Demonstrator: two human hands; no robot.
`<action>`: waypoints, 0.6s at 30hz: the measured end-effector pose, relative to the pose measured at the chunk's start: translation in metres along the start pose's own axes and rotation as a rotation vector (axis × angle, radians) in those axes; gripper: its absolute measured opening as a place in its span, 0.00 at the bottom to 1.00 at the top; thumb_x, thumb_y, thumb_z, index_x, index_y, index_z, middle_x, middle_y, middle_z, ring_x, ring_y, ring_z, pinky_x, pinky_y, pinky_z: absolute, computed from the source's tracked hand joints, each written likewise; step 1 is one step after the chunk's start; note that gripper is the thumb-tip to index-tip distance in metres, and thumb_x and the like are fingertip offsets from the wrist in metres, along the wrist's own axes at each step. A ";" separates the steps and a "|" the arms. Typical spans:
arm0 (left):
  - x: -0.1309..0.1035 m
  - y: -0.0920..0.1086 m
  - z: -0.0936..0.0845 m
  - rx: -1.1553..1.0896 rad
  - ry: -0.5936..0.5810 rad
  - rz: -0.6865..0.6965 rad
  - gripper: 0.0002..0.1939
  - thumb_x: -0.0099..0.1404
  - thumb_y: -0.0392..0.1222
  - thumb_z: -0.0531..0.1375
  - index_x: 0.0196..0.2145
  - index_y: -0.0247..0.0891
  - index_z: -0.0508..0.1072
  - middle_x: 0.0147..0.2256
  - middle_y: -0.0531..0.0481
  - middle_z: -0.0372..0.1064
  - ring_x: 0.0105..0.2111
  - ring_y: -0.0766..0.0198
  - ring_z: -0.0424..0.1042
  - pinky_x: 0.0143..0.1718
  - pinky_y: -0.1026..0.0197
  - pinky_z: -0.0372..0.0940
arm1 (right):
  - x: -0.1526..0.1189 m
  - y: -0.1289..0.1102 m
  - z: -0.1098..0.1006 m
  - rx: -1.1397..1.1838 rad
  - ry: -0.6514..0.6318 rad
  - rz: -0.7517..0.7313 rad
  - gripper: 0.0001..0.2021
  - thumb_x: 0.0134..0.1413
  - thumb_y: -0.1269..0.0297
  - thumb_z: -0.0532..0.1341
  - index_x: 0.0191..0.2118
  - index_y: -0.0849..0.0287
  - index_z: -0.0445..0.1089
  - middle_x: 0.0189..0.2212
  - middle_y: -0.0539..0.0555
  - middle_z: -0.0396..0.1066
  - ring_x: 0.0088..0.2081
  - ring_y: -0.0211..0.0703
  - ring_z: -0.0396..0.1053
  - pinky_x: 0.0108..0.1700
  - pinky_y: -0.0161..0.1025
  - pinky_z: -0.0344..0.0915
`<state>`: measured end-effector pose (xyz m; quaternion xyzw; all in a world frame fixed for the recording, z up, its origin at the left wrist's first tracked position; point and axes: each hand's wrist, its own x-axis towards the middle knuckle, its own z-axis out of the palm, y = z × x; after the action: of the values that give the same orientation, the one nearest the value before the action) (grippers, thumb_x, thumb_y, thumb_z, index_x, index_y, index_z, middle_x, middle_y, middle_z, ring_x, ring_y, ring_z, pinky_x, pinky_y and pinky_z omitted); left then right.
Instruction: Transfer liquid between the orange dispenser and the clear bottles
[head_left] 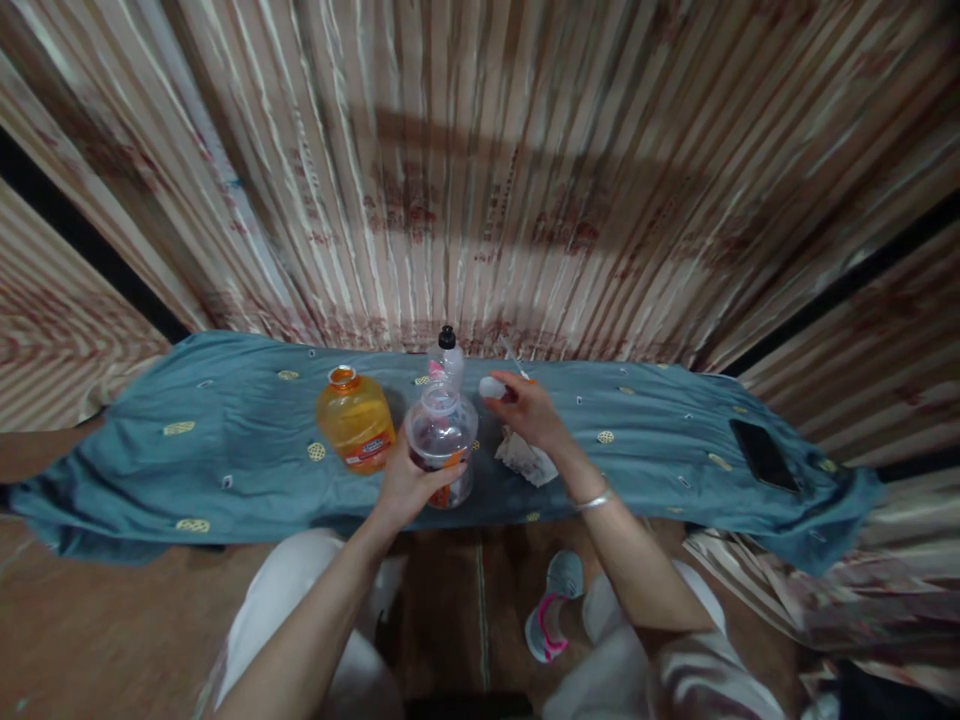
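Observation:
My left hand (411, 482) is wrapped round a clear plastic bottle (442, 430) with an orange label, which stands uncapped near the front edge of the cloth-covered table. To its right, my right hand (525, 405) pinches a small white cap (492, 388) above the cloth. Left of the clear bottle, an orange bottle (356, 420) with a red label stands with its mouth open. Directly behind the clear one is another clear bottle (448, 365) with a black top. A crumpled white tissue or wrapper (525, 458) lies below my right hand.
The narrow table has a blue-green patterned cloth (255, 440). On its right end lies a black phone (763, 455). A thin white item (514, 358) lies behind my right hand. A striped curtain (480, 180) hangs close behind the table, with dark poles at both sides.

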<state>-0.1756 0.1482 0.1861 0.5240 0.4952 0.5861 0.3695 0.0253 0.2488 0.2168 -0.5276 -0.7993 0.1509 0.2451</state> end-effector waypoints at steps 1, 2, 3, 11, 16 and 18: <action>0.001 0.000 0.001 -0.006 0.000 0.003 0.40 0.42 0.47 0.77 0.53 0.39 0.72 0.52 0.41 0.77 0.55 0.46 0.76 0.62 0.43 0.68 | -0.003 -0.009 -0.018 0.066 0.018 -0.107 0.24 0.62 0.64 0.64 0.62 0.60 0.70 0.54 0.59 0.77 0.43 0.42 0.77 0.47 0.40 0.74; 0.001 0.000 0.003 -0.008 -0.002 0.004 0.41 0.42 0.47 0.76 0.54 0.39 0.71 0.53 0.41 0.77 0.55 0.46 0.76 0.62 0.43 0.68 | -0.005 -0.019 -0.036 0.113 0.024 -0.215 0.24 0.61 0.64 0.65 0.62 0.60 0.71 0.54 0.60 0.77 0.43 0.42 0.77 0.46 0.40 0.74; 0.002 -0.001 0.004 -0.008 -0.004 0.003 0.42 0.42 0.47 0.76 0.55 0.39 0.71 0.53 0.40 0.77 0.55 0.47 0.76 0.62 0.43 0.68 | -0.008 -0.029 -0.053 0.126 0.022 -0.308 0.23 0.61 0.64 0.65 0.61 0.59 0.72 0.54 0.59 0.77 0.42 0.42 0.77 0.46 0.41 0.74; 0.001 -0.002 0.015 -0.032 -0.026 0.036 0.39 0.42 0.44 0.76 0.54 0.39 0.72 0.51 0.42 0.79 0.54 0.46 0.78 0.61 0.42 0.68 | -0.015 -0.081 -0.117 -0.152 -0.161 -0.587 0.25 0.59 0.68 0.67 0.62 0.55 0.71 0.57 0.58 0.77 0.59 0.52 0.74 0.61 0.49 0.70; -0.001 0.002 0.019 -0.021 -0.063 0.047 0.41 0.43 0.43 0.75 0.56 0.39 0.71 0.53 0.41 0.78 0.54 0.46 0.78 0.61 0.42 0.69 | -0.017 -0.100 -0.136 -0.248 -0.253 -0.600 0.21 0.59 0.67 0.68 0.58 0.56 0.74 0.48 0.55 0.81 0.49 0.51 0.80 0.50 0.43 0.74; -0.002 0.003 0.020 -0.029 -0.071 0.048 0.42 0.43 0.43 0.75 0.57 0.38 0.71 0.54 0.40 0.78 0.54 0.46 0.78 0.61 0.43 0.69 | -0.017 -0.110 -0.142 -0.251 -0.287 -0.617 0.17 0.58 0.69 0.67 0.53 0.56 0.76 0.45 0.54 0.81 0.48 0.50 0.80 0.49 0.42 0.73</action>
<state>-0.1551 0.1493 0.1879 0.5508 0.4606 0.5830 0.3804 0.0247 0.1873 0.3861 -0.2608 -0.9594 0.0430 0.0979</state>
